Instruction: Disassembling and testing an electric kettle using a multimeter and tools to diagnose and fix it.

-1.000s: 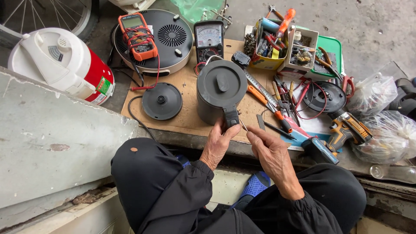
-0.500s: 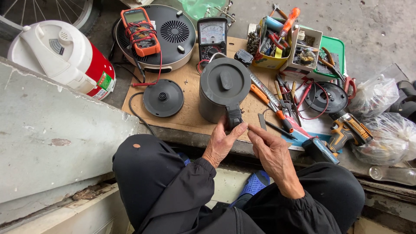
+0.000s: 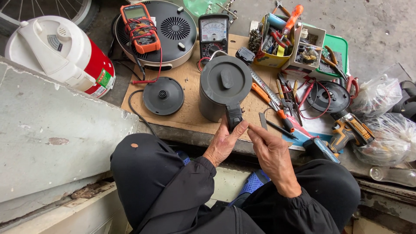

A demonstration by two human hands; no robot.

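A sheet of brown cardboard [image 3: 190, 108] is spread over the edge of a concrete step, and nearly everything I need is laid out on it within arm's reach. The dark grey electric kettle [image 3: 223, 91] stands upright near the front edge, lid on, its handle turned toward me so I can get at it. My left hand [image 3: 224, 143] wraps the lower part of the handle from beneath, thumb and fingers closed on it to keep the body from turning. My right hand [image 3: 271, 151] comes in from the other side with thumb and forefinger pinched together just beside the handle's foot — whether they pinch some small part I cannot tell, the fingertips hide it.

The kettle's round power base [image 3: 163, 95] lies apart to the left, its cord trailing off the cardboard. Behind it sits a round black-topped cooker [image 3: 171, 30] with an orange digital multimeter [image 3: 139, 28] resting on it, and a black analogue meter [image 3: 213, 34] stands right behind the kettle (both close enough to read from where I sit). To the right, screwdrivers and pliers [image 3: 281, 104] lie loose beside a yellow box of tools [image 3: 273, 43], with a cordless drill [image 3: 346, 130] further out — heavier gear kept away from the work. A white and red rice cooker [image 3: 60, 54] waits at far left.
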